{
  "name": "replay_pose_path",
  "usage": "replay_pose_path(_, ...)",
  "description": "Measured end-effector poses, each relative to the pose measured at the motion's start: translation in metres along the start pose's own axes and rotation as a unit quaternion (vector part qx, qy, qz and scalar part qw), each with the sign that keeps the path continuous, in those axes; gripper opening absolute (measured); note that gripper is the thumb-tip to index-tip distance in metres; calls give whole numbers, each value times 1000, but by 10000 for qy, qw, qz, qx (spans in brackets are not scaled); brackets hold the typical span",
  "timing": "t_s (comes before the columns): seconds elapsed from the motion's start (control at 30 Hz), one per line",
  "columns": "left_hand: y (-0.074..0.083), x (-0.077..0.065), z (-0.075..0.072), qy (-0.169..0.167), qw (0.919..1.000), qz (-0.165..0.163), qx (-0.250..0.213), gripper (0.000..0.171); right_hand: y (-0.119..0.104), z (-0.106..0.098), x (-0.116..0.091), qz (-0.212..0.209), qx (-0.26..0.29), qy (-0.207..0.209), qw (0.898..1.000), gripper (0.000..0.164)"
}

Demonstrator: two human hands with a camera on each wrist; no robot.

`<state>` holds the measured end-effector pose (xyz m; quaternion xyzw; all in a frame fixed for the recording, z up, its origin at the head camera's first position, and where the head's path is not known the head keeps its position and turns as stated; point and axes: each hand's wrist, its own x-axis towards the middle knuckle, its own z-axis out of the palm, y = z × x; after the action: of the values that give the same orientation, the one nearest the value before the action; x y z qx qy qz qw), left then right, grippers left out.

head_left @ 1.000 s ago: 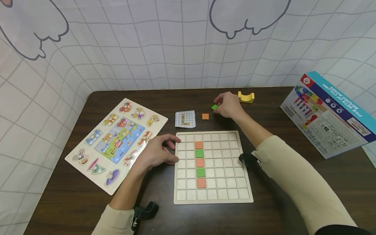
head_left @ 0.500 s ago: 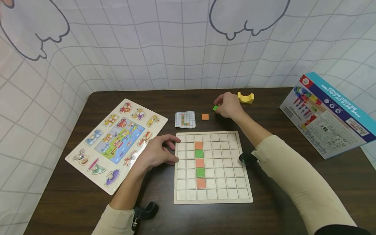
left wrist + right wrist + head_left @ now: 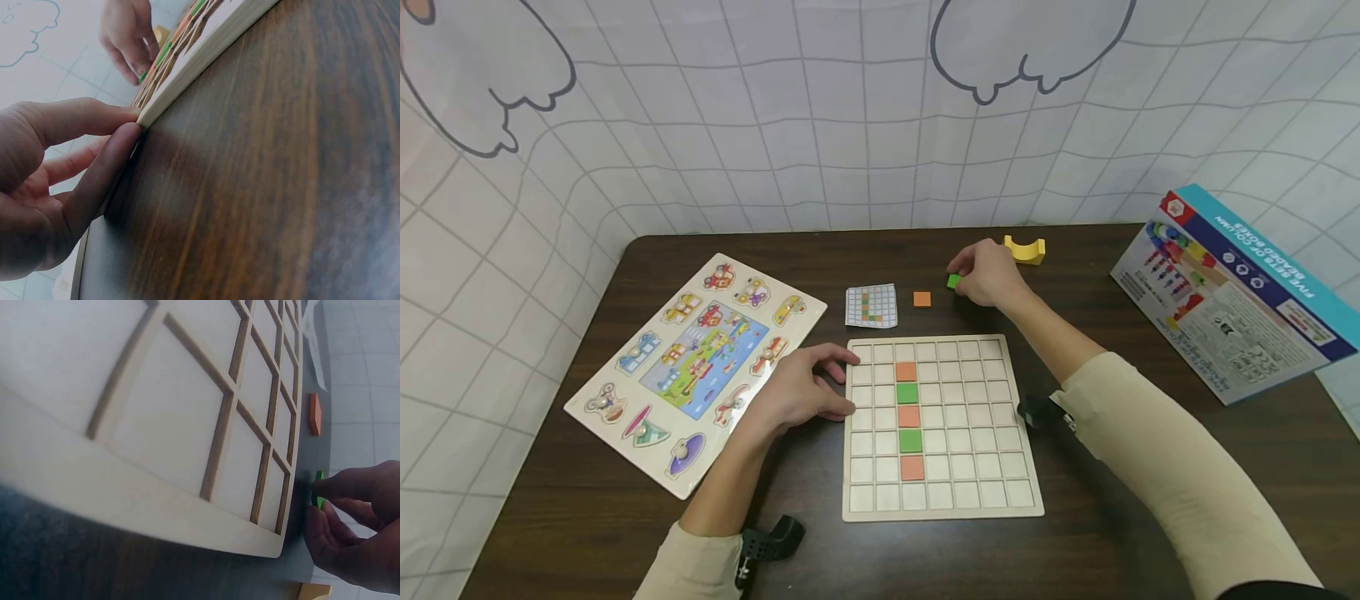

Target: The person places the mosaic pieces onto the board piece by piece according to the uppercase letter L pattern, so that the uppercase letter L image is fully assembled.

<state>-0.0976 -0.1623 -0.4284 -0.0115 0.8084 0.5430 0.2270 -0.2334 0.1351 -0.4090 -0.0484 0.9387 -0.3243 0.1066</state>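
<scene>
A pale wooden grid board lies in the middle of the table, with alternating orange and green tiles in one column. My left hand is at the board's left edge, index finger and thumb spaced apart along it; the left wrist view shows these fingertips right at the rim. Beyond the far right corner, my right hand pinches a green tile between thumb and fingers. That green tile shows partly in the right wrist view. A loose orange tile lies left of the right hand.
Behind the board lies a small pattern card. A peg puzzle board lies to the left, partly behind the left forearm. One yellow arch block stands beyond the right hand. At the right stands a large printed box.
The right hand has shifted slightly toward me with the green tile. My left hand stays at the board's edge, and the tiles on the board are unchanged.
</scene>
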Motion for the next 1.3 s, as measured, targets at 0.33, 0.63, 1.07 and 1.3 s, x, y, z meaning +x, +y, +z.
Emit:
replay_pose_path(0.33, 0, 1, 0, -55, 9999, 26, -80, 60, -1, -2, -13, -99, 109, -145, 9998, 28)
replay_pose_path(0.63, 1, 0, 1, 39, 10000, -21, 5, 60, -6, 3, -31, -255, 151, -286, 9992, 27)
replay_pose_path(1.07, 0, 0, 1, 35, 10000, -47, 67, 61, -4, 6, -61, -449, 113, -356, 9983, 28)
replay_pose_path(1.3, -1, -1, 1, 28, 10000, -33, 55, 61, -8, 8, -79, -573, 60, -350, 9977, 24)
